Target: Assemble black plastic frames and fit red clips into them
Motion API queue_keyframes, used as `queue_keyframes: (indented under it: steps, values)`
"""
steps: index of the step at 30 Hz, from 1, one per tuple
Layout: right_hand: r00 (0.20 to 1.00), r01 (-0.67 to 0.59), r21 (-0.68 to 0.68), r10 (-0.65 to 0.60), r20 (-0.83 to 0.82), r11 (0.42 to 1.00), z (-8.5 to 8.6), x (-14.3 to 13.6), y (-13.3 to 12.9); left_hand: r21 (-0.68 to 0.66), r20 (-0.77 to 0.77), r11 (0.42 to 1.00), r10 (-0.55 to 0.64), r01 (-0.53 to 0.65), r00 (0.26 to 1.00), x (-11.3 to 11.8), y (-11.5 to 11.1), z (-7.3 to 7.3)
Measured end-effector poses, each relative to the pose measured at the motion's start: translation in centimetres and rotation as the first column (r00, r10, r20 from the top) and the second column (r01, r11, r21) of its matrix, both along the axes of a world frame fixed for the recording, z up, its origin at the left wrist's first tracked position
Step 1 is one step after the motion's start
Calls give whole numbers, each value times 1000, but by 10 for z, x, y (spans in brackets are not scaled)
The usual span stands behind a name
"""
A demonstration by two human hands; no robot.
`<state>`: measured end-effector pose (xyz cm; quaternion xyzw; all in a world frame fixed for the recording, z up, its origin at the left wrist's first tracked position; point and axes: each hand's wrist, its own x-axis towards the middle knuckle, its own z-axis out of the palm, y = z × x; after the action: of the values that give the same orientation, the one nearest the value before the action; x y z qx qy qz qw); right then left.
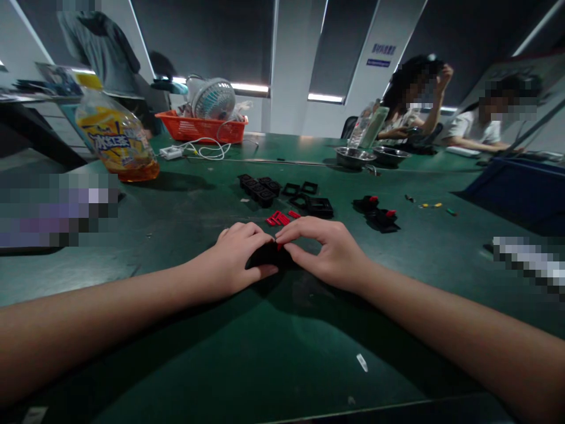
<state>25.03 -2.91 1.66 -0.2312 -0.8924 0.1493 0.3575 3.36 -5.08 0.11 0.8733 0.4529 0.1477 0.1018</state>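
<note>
A black plastic part (261,257) rests on the green table, gripped from the left by my left hand (238,254), thumb in front and fingers over the top. My right hand (329,250) pinches a small red piece (279,246) at the black part's right end. Fingers cover much of both. Just beyond lie several loose red pieces (281,218). Behind them are black socket-like blocks (260,189) and black square frames (309,188). To the right sit black parts with red pieces on them (380,217).
A tilted-looking tea bottle (117,138) stands left, near an orange basket (198,128) holding a fan (214,99). White cable (209,150) lies beside it. Metal bowls (354,156) and a dark blue bin (521,191) are on the right. Two people sit across; another person stands back left.
</note>
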Motion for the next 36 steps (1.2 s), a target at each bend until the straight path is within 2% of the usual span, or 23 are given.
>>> queue_keyframes:
  steps: [11,36]
  values:
    - [997,-49,110,42,58,993,7,3,-1,-13,-4,1000,0,0,1000,0,0,2]
    - [993,-52,127,37,114,991,4,3,-1,10,1,1000,-7,7,1000,0,-1,0]
